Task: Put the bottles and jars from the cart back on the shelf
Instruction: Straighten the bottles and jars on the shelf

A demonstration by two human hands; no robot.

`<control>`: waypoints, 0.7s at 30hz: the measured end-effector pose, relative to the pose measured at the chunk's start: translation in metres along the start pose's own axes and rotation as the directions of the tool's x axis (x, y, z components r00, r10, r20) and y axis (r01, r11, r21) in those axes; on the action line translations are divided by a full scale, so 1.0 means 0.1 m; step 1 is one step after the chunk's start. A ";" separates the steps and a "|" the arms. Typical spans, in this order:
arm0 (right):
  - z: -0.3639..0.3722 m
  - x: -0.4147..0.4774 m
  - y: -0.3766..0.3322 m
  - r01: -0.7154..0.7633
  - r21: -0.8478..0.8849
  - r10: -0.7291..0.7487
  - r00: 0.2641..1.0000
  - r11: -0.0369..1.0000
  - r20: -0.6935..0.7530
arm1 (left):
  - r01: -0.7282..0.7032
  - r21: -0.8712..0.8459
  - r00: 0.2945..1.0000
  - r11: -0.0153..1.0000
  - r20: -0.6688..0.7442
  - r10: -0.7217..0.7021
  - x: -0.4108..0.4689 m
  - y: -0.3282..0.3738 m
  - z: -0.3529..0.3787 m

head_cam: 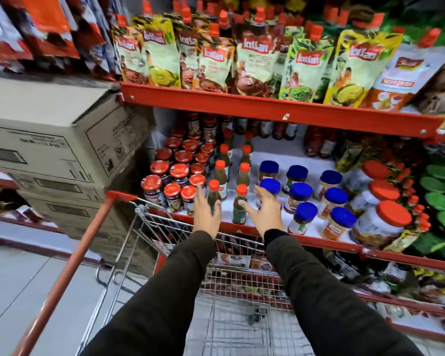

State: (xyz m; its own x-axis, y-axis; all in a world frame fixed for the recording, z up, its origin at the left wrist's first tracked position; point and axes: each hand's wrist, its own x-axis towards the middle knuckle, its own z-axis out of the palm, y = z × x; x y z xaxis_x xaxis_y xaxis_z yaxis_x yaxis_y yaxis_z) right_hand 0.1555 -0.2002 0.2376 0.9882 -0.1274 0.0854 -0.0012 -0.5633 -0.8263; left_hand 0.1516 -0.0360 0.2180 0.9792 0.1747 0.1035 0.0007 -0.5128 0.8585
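Both my arms reach over the wire cart (165, 235) toward the middle shelf (319, 244). My left hand (206, 214) is open, fingers spread, beside a green bottle with a red cap (213, 195) at the shelf's front. My right hand (263, 213) is open too, between another red-capped green bottle (240, 204) and a blue-lidded jar (269, 187). Neither hand holds anything. Red-lidded jars (172, 192) stand in rows to the left. More blue-lidded jars (306, 214) stand to the right. The cart's basket is mostly hidden by my sleeves.
Stacked cardboard boxes (54, 150) stand left of the shelf, close to the cart's red handle (70, 263). Spouted pouches (252, 60) fill the shelf above. Large red-lidded tubs (385, 222) and green-lidded jars (442, 201) sit far right. Lower shelves (406, 307) hold more goods.
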 end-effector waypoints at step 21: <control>0.14 0.36 -0.16 -0.086 0.036 0.082 0.989 0.996 0.120 | 0.046 -0.135 0.999 0.990 0.018 -0.044 0.62 -0.10 -0.19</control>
State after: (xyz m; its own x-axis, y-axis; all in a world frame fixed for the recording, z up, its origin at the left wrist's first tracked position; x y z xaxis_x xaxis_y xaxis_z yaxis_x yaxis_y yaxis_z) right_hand 0.1933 -0.1840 0.2457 0.9960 -0.0741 -0.0496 -0.0811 -0.5206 -0.8500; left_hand 0.2082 -0.0041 0.2258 0.9816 0.1821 0.0566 0.0185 -0.3860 0.9223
